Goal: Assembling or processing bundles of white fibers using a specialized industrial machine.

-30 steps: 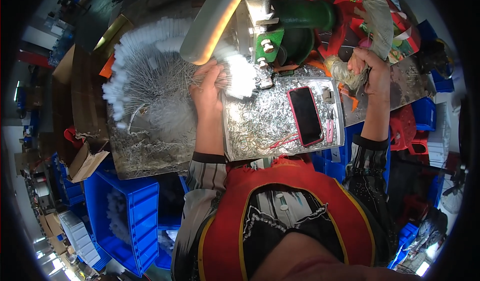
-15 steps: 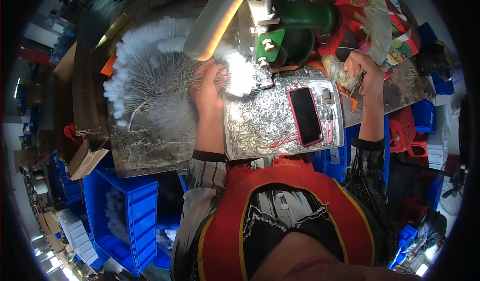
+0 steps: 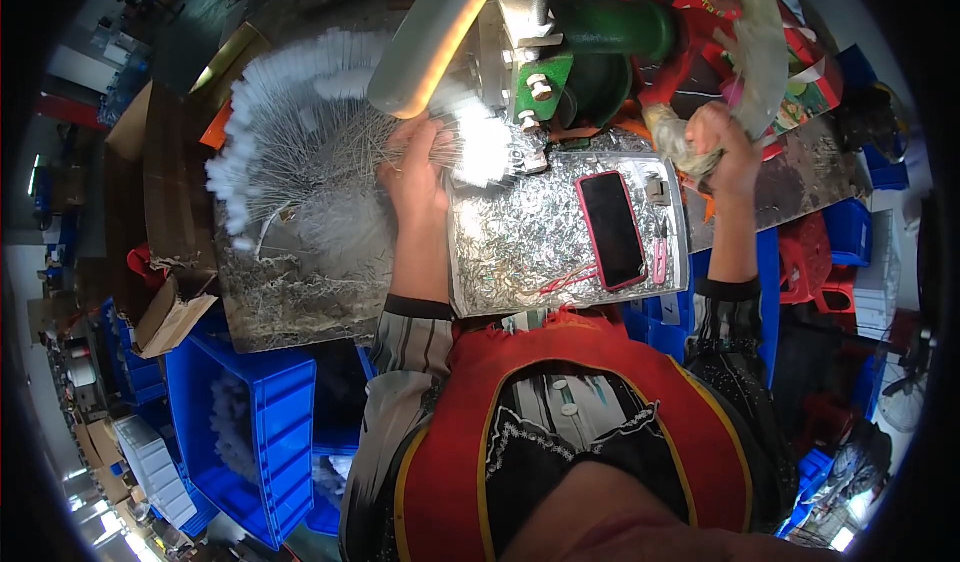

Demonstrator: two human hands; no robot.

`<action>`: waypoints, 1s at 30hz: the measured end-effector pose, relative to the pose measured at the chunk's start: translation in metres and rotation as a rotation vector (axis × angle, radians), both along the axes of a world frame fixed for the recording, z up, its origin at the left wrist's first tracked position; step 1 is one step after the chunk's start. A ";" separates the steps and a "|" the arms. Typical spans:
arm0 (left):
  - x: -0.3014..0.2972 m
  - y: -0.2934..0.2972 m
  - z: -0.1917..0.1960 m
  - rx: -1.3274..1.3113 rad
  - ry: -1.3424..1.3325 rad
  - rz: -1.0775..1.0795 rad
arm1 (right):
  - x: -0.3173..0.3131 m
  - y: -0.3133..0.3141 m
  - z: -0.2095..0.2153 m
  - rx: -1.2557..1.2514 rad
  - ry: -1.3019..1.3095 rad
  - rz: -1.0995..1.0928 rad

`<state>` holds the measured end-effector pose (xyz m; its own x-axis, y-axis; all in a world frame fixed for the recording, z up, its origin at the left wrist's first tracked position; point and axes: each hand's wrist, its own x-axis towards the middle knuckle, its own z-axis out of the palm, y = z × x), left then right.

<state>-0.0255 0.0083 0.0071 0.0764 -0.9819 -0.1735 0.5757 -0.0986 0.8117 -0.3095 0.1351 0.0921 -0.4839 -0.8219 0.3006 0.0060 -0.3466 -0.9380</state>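
Note:
My left hand (image 3: 415, 177) is closed around a bunch of thin wire-stemmed brushes (image 3: 480, 147). Their white bristle ends point right, brightly lit, towards the metal jaw below the green hand press (image 3: 615, 30). My right hand (image 3: 730, 152) grips the press's lever handle (image 3: 762, 62), which is wrapped in pale, worn cloth. Left of my left hand spreads a big heap of similar wire brushes (image 3: 300, 132), white tips outward. A long lit lamp (image 3: 435, 37) hangs over the left hand and hides part of the heap. Glare blurs the brush tips at the jaw.
Close to me lies a shallow foil-lined tray (image 3: 520, 242), with a red-edged phone (image 3: 612, 227) and pink snips (image 3: 660, 257) on it. Blue bins (image 3: 285, 432) stand below the table's left edge, near torn cardboard (image 3: 175, 312). Red stools (image 3: 800, 267) are at the right.
My right hand and the cloth-wrapped lever have shifted slightly, the wrist moving a little left. My left hand stays nearly in place with the brushes.

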 end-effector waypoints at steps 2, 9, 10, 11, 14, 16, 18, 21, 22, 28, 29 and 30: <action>-0.001 0.002 0.004 -0.020 -0.009 -0.046 | -0.002 -0.004 -0.024 -0.104 0.050 -0.036; 0.004 0.006 0.000 -0.045 0.153 -0.094 | -0.001 0.000 0.004 0.049 -0.030 0.032; 0.006 0.005 -0.002 -0.044 0.153 -0.097 | 0.001 -0.001 0.007 0.049 -0.031 0.029; 0.008 0.006 -0.003 -0.053 0.179 -0.086 | 0.001 -0.001 0.010 0.073 -0.056 0.009; 0.007 0.008 -0.004 -0.072 0.202 -0.062 | -0.001 0.000 0.013 0.088 -0.076 -0.004; 0.006 0.008 -0.008 -0.063 0.250 -0.047 | -0.001 0.000 0.012 0.077 -0.072 0.002; 0.004 0.009 -0.004 -0.049 0.237 -0.034 | -0.001 0.001 0.008 0.050 -0.049 -0.023; 0.002 0.009 -0.002 -0.033 0.219 -0.018 | -0.001 0.001 0.007 0.076 -0.043 -0.044; 0.001 0.008 -0.002 -0.031 0.215 -0.014 | -0.002 0.002 0.009 0.077 -0.043 -0.046; 0.004 0.006 -0.002 -0.017 0.208 -0.010 | 0.000 0.002 0.026 0.183 -0.093 -0.009; 0.004 0.006 -0.001 -0.016 0.207 -0.009 | 0.001 0.003 0.026 0.162 -0.085 -0.004; 0.003 0.006 0.000 -0.010 0.203 -0.008 | 0.001 0.004 0.025 0.142 -0.078 0.002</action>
<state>-0.0229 0.0139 0.0068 0.0328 -0.9841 -0.1744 0.7268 -0.0962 0.6801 -0.3089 0.1387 0.1169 -0.4996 -0.8543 0.1431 0.0811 -0.2106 -0.9742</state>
